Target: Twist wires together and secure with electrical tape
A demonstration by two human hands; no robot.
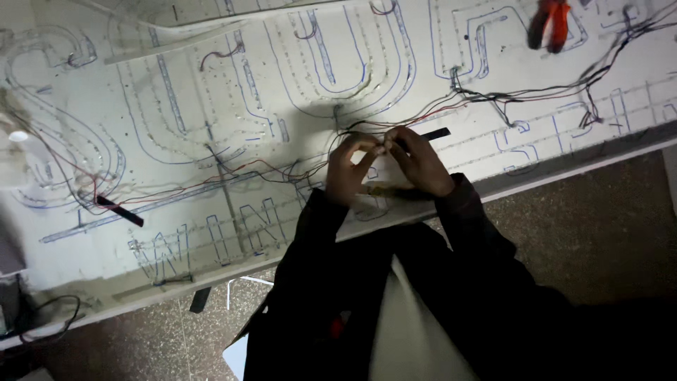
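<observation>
A thin wire [384,146] is pinched between the fingertips of both hands, which are held together just above the near edge of the white sign board [211,176]. The left hand [349,169] and right hand [419,162] are closed narrowly on it, equally near. Its long axis is seen running left to right; which way its end points cannot be told. Orange pliers [550,25] lie well apart, far right.

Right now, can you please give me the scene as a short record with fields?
left hand: fingers pinched on thin wires, meeting the other hand
right hand: fingertips pinched on the same wires
wires: red and black, running across the board
board: white sign panel with blue letter outlines
pliers: orange handles, lying at the top right, untouched
floor: speckled brown
</observation>
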